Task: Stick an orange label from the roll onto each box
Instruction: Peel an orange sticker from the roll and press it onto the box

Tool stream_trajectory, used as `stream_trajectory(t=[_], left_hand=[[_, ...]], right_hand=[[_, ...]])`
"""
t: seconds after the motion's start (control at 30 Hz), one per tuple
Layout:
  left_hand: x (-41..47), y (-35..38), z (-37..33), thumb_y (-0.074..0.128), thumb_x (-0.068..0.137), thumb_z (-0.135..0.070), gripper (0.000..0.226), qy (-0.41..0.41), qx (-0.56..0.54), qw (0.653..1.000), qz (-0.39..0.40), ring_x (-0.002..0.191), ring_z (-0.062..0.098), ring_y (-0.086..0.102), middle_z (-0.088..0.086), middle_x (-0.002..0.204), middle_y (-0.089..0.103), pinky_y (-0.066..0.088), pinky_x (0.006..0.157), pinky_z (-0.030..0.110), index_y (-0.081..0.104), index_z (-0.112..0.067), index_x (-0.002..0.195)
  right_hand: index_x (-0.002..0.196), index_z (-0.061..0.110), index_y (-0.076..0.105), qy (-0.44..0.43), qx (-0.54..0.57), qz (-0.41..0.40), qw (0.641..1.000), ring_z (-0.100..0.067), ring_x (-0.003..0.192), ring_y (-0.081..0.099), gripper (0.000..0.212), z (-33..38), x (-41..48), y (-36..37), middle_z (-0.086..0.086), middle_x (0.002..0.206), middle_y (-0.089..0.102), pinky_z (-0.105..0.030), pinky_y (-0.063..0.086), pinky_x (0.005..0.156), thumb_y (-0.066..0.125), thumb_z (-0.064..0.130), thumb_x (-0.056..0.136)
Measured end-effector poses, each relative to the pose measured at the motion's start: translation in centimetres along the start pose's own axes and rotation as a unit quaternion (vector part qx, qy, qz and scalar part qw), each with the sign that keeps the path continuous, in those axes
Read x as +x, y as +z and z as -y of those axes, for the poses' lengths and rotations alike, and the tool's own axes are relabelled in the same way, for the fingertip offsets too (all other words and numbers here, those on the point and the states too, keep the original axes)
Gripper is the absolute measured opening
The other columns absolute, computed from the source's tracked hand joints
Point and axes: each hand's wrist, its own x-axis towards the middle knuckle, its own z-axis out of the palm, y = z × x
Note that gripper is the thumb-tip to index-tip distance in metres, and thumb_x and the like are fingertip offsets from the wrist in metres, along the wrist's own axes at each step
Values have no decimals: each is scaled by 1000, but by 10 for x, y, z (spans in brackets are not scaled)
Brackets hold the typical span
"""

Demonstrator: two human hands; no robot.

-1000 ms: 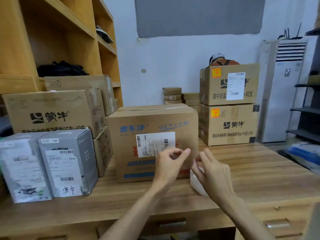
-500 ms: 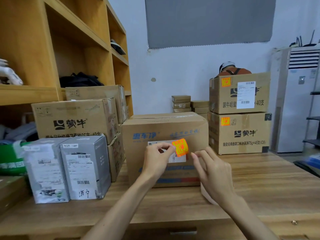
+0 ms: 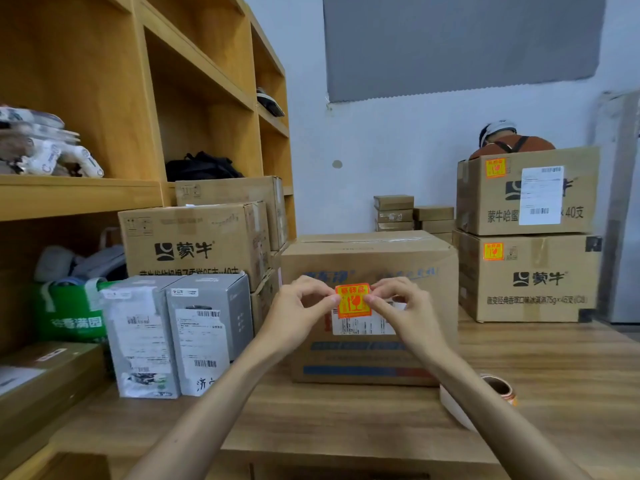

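An orange label (image 3: 353,301) is held flat in front of the middle cardboard box (image 3: 426,268), over the top of its white shipping slip. My left hand (image 3: 301,306) pinches the label's left edge and my right hand (image 3: 403,304) pinches its right edge. Whether the label touches the box face I cannot tell. The label roll (image 3: 495,389) lies on the wooden table (image 3: 554,375) to the right, partly behind my right forearm. Two stacked boxes at the right, the upper (image 3: 526,192) and the lower (image 3: 526,278), each carry an orange label.
Two grey boxes (image 3: 180,334) stand at the left front with brown cartons (image 3: 194,244) stacked behind them. A wooden shelf unit (image 3: 138,98) rises on the left. Small flat boxes (image 3: 412,213) sit at the back. A person sits behind the right stack.
The label, earlier held by my left hand alone, is now pinched by both hands and faces me squarely in front of the middle box. The camera has moved closer.
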Motion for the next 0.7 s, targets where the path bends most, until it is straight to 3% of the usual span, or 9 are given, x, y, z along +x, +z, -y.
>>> stream_trajectory(t=[0.13, 0.27, 0.4, 0.5, 0.7], left_hand=[[7, -19, 5, 76, 88, -31, 6, 23, 104, 993, -54, 124, -8, 45, -22, 127, 59, 38, 102, 31, 79, -29, 83], [23, -35, 15, 76, 88, -29, 7, 13, 122, 989, -82, 143, 1, 28, -23, 150, 42, 26, 115, 41, 76, -30, 80], [40, -49, 34, 77, 87, -28, 10, -6, 104, 992, -74, 146, 0, 23, -26, 155, 34, 26, 119, 55, 76, -30, 78], [47, -56, 41, 75, 89, -23, 11, -14, 91, 994, -62, 147, 4, 27, -23, 156, 38, 27, 119, 57, 77, -25, 79], [52, -59, 50, 75, 90, -26, 8, -33, 85, 995, -40, 141, 5, 39, -20, 147, 51, 28, 119, 56, 78, -26, 83]], right_hand=[[75, 25, 72, -59, -105, 7, 993, -6, 119, 46, 11, 10, 15, 21, 12, 120, 62, -32, 38, 98, 75, 29, 86], [74, 19, 71, -96, -158, 6, 983, -15, 133, 42, 13, 15, 41, 49, 5, 138, 58, -42, 34, 111, 73, 23, 86], [74, 18, 70, -104, -176, 32, 978, -14, 140, 36, 14, 14, 61, 72, 0, 144, 53, -43, 19, 121, 72, 21, 87], [75, 17, 69, -112, -188, 33, 975, -14, 140, 39, 13, 7, 70, 85, -3, 142, 55, -40, 13, 123, 71, 19, 87], [73, 20, 66, -120, -203, 8, 972, -14, 126, 50, 14, -7, 73, 91, -1, 127, 65, -46, 26, 117, 73, 19, 85]])
